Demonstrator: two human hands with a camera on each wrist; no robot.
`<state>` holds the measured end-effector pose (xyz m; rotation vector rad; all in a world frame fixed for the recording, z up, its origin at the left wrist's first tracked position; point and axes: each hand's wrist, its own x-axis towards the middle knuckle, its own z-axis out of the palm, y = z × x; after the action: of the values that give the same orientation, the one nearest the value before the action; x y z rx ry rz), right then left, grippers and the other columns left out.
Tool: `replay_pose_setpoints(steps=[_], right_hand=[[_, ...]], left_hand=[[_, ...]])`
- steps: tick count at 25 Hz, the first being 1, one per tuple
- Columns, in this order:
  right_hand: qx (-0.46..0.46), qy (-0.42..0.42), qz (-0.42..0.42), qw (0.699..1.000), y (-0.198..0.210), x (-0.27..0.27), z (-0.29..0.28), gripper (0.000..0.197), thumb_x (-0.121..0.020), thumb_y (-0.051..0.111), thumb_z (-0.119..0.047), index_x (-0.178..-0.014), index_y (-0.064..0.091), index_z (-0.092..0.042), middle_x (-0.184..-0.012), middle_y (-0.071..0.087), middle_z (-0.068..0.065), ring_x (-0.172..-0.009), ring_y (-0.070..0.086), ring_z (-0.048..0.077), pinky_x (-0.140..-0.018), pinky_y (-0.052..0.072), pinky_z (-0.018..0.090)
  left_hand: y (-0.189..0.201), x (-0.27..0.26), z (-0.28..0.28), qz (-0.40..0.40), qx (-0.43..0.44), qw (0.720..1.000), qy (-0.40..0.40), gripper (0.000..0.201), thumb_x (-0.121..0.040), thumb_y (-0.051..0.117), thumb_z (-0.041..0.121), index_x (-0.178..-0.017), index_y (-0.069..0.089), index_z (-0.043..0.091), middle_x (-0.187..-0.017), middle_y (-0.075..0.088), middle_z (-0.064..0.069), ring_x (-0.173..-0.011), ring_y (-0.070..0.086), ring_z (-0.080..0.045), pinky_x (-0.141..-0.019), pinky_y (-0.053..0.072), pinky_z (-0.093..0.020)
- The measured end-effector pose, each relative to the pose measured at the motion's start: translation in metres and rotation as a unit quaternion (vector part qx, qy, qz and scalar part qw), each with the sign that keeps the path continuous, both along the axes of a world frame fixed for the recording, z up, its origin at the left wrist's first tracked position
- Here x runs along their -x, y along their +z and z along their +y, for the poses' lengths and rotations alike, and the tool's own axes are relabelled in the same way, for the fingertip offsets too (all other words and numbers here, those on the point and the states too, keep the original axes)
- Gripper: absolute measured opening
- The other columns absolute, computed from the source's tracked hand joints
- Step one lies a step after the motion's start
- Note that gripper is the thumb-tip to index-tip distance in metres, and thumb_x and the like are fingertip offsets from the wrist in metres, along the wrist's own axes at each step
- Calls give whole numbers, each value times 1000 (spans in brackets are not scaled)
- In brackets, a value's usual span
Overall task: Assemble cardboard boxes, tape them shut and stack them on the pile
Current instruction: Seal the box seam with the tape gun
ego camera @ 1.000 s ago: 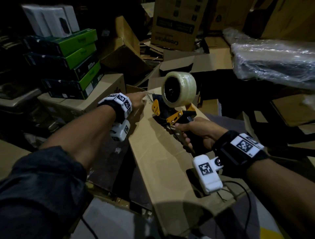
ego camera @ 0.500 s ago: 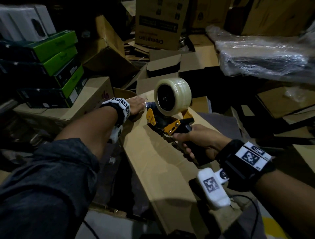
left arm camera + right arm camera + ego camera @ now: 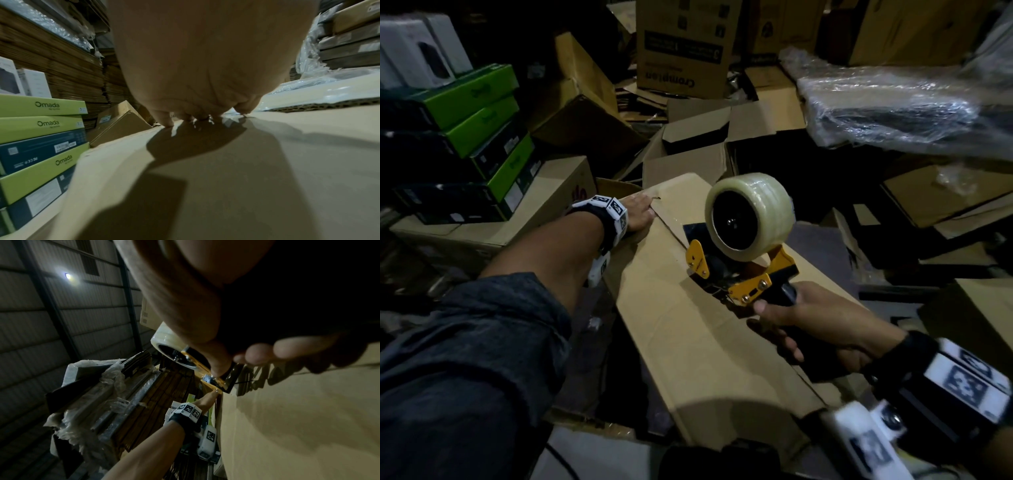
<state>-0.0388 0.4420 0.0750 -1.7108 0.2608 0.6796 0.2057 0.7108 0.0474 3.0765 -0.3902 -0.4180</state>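
Observation:
A long brown cardboard box [image 3: 688,329] lies lengthwise in front of me, its top flaps closed along a centre seam. My left hand [image 3: 638,214] lies flat on the far left end of the top, its fingers [image 3: 164,119] pressing the end of a clear tape strip onto the card. My right hand [image 3: 808,329] grips the black handle of a yellow tape dispenser [image 3: 739,270] with a large clear tape roll [image 3: 750,216]. The dispenser's nose sits on the seam about mid-box, and a shiny tape strip [image 3: 671,222] runs from it back to my left hand.
Green and dark retail boxes [image 3: 479,137] are stacked on a carton at the left. Open and flattened cartons [image 3: 688,150] crowd the far side, with a printed carton [image 3: 685,48] behind. A plastic-wrapped bundle [image 3: 893,113] lies at the right. More boxes [image 3: 976,325] stand near my right wrist.
The tape dispenser has travelled along the seam toward me, away from my left hand, laying a strip of tape. My left hand stays pressed on the far end.

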Motion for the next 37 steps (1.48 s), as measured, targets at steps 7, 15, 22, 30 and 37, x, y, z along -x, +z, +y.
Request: replay_pose_setpoints(steps=[7, 15, 22, 30, 37], right_hand=[[-5, -20, -1, 1000, -7, 14, -5, 30, -98, 64, -21, -108, 58, 6, -61, 47, 4, -49, 40, 14, -46, 34, 27], [16, -31, 0, 999, -2, 11, -3, 26, -98, 63, -24, -82, 54, -6, -56, 47, 4, -48, 41, 15, -45, 36, 27], [12, -34, -5, 999, 1, 12, -2, 31, -99, 62, -24, -75, 52, -8, -54, 46, 3, -46, 41, 15, -44, 37, 27], [-11, -23, 11, 1000, -8, 35, -19, 21, -98, 63, -24, -91, 56, -5, -59, 49, 3, -49, 43, 14, -47, 38, 28], [-11, -20, -19, 1000, -13, 87, -55, 24, -96, 67, -25, -108, 60, -5, -65, 52, 4, -52, 47, 13, -46, 39, 27]], left_hand=[[9, 25, -9, -2, -51, 998, -29, 53, -102, 31, 43, -140, 35, 6, -151, 31, -16, -135, 33, -26, -108, 27, -37], [-8, 92, -30, -4, -129, 946, -297, 60, -104, 17, 43, -154, 7, 12, -162, 4, -10, -148, 5, -26, -121, 7, -39], [-17, 112, -39, -39, -247, 900, -358, 48, -106, 16, 27, -153, 15, 13, -161, 1, -14, -148, -3, -31, -121, 5, -40], [-11, 131, -46, 18, -175, 953, -247, 54, -106, 11, 33, -154, -6, 18, -160, -16, -2, -148, -12, -17, -113, -12, -25], [-7, 137, -50, 41, -116, 974, -192, 55, -105, 13, 39, -152, -10, 24, -160, -16, 1, -148, -10, -13, -116, -5, -25]])
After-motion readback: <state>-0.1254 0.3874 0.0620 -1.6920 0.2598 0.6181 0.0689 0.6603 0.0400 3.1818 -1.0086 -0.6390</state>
